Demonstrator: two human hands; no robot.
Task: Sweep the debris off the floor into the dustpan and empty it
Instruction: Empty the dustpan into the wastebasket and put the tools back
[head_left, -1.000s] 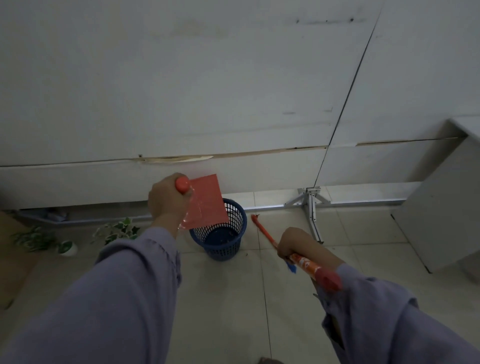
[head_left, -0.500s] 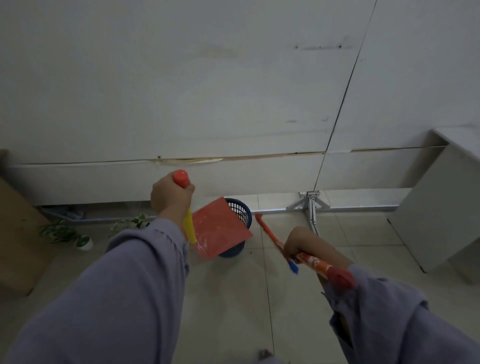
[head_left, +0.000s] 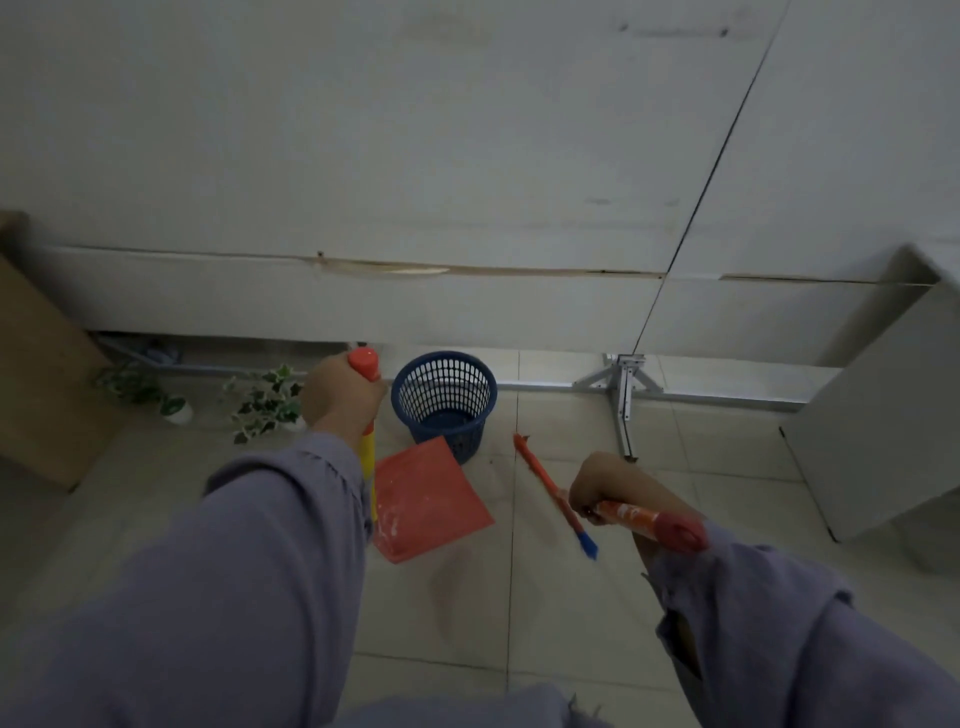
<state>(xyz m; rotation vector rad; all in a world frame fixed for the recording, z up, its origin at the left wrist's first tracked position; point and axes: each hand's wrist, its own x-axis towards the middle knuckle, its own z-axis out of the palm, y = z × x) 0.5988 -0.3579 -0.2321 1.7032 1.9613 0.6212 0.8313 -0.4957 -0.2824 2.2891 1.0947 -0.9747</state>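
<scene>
With your left hand (head_left: 340, 397) gripping the dustpan (head_left: 428, 499) handle and right hand (head_left: 605, 486) clamped on the broom (head_left: 553, 491), set the pan flat beside the bin (head_left: 444, 397) before sweeping.

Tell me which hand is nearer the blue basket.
Left. The left hand grips the dustpan handle just beside the blue basket; the right hand holds the broom farther off.

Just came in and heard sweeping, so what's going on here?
A person is cleaning the tiled floor. Their left hand grips the long handle of a red dustpan, whose pan sits low beside the blue mesh wastebasket, no longer tipped over it as a second ago. Their right hand holds an orange broom, angled toward the floor. The pan looks mostly emptied.
</scene>
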